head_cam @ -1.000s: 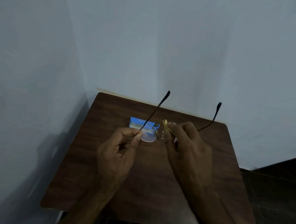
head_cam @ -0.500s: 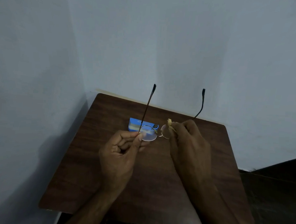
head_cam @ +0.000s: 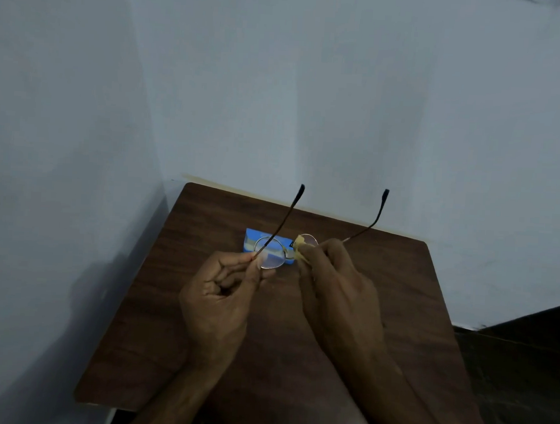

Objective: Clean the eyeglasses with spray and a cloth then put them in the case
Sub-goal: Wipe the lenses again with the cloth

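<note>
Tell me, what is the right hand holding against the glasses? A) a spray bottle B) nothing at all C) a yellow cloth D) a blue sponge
C: the right hand pinches a small yellow cloth over one lens of the eyeglasses, which the left hand holds by the frame.

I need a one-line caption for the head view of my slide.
Left hand pinches thin-rimmed round eyeglasses while right hand presses a small yellow cloth to one lens, above a brown wooden table.

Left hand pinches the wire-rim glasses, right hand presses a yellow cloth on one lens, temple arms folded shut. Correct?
No. Head view: the round wire-rim eyeglasses have both temple arms unfolded, pointing away. The left hand pinches them; the right hand presses the small yellow cloth on one lens.
</note>
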A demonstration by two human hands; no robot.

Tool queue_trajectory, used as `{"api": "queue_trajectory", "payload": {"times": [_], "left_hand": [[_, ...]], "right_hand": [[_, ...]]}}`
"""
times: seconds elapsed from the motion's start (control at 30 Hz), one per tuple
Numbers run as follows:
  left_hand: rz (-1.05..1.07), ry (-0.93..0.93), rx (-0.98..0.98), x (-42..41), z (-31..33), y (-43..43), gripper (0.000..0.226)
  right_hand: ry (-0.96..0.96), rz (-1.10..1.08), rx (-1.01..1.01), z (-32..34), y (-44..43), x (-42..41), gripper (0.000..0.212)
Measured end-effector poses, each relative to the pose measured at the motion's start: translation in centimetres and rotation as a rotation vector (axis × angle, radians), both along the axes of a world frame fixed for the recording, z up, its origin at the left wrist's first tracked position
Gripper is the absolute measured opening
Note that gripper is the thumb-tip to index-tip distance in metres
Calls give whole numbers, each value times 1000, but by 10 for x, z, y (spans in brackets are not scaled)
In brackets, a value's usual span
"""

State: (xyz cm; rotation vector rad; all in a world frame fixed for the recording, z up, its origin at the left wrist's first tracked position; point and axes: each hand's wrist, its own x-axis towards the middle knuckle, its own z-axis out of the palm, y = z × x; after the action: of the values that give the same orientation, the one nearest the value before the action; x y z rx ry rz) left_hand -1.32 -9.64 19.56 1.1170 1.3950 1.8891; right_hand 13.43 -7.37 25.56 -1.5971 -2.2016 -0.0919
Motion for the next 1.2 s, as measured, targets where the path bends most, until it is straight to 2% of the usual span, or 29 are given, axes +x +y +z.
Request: {"api": "queue_trajectory", "payload": {"times": [0.17, 0.27, 0.4, 0.47, 0.57, 0.67, 0.8, 0.97, 1.1, 1.2], "left_hand": [[-26, -70, 3, 3, 3, -3, 19], [4, -35, -19, 1, 2, -1, 21], [1, -72, -20, 0, 3, -2, 20], [-11, -65, -11, 3, 4, -3, 18], [-4, -25, -22, 5, 3, -3, 19], [3, 9, -22, 1, 3, -1, 22], [1, -27, -23, 5, 3, -2, 20], [2, -108, -44, 4, 2, 1, 21], [-19, -143, -26, 7, 2, 2, 18], [-30, -123, -27, 11, 2, 2, 19]], "right_hand": [[25, -90, 60, 1, 11, 4, 33], [32, 2, 24, -1, 10, -4, 41], [7, -51, 29, -1, 8, 3, 25], [5, -92, 62, 2, 12, 4, 33], [-25, -5, 41, 4, 11, -5, 51], [-52, 1, 0, 6, 9, -6, 58], [-56, -111, 22, 5, 18, 6, 55], [-20, 54, -33, -11, 1, 2, 45], [54, -64, 55, -15, 9, 15, 23], [35, -38, 71, -14, 13, 15, 25]]}}
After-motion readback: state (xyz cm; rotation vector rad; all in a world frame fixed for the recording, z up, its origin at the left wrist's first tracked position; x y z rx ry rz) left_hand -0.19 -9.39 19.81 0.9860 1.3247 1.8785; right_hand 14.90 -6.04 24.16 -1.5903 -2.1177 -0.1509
